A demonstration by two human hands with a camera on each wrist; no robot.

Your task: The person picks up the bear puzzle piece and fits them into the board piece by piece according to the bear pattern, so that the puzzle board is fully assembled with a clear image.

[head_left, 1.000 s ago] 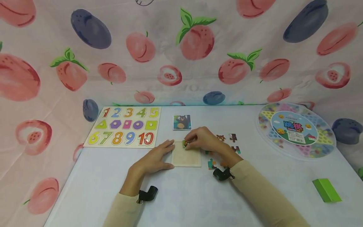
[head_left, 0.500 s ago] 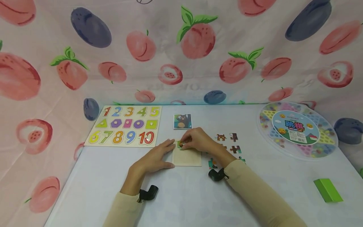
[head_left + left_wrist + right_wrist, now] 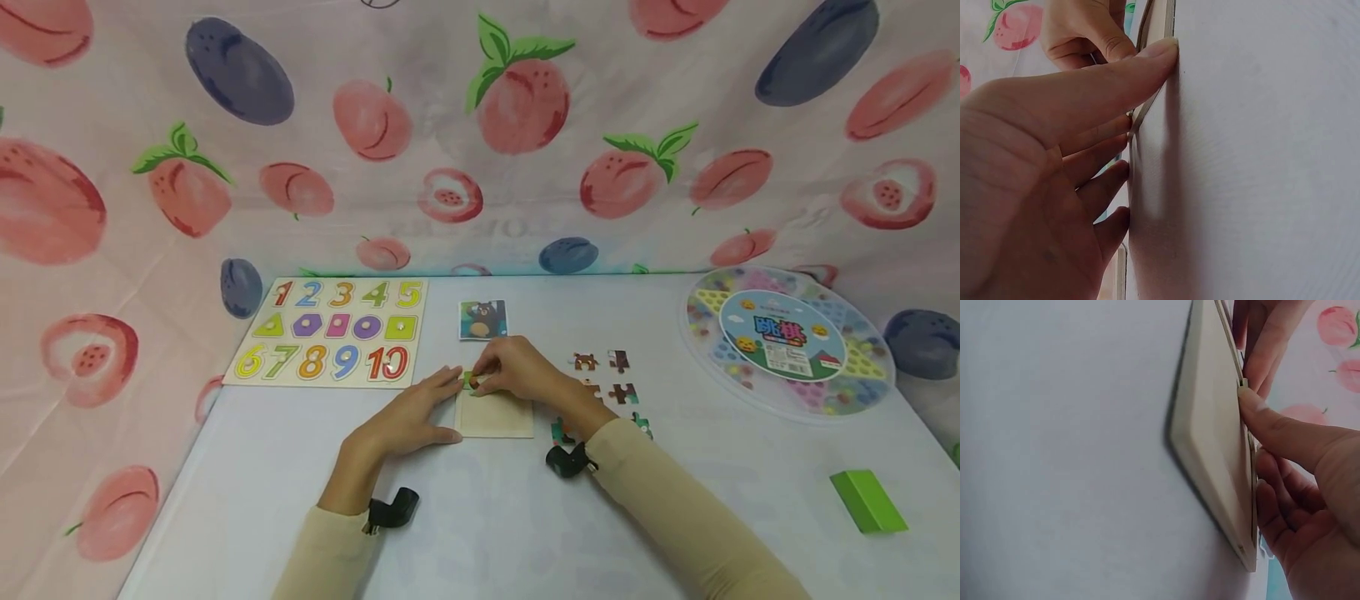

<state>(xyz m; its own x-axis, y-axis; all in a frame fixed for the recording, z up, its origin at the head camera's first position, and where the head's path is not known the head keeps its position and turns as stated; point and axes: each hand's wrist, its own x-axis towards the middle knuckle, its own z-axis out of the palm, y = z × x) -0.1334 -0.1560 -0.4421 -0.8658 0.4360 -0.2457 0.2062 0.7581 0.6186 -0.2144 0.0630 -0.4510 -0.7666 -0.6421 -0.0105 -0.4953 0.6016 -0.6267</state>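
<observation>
A small wooden puzzle tray lies flat on the white table. At its far left corner my right hand pinches a green and brown jigsaw piece, held low over the tray or touching it; the fingers hide part of the piece. My left hand rests along the tray's left side, fingers fairly straight. In the left wrist view its thumb touches the tray's edge. The right thumb presses near the tray's rim in the right wrist view. Several loose jigsaw pieces lie right of the tray, some partly hidden by my right forearm.
Behind the tray lies a bear picture card. A number and shape board is at back left. A round Chinese checkers box sits at back right, with a green block nearer the front. Fruit-patterned cloth hangs behind.
My right hand has moved left along the tray's far edge, carrying the jigsaw piece to the far left corner. More loose pieces show beside my forearm. My left hand has stayed in place.
</observation>
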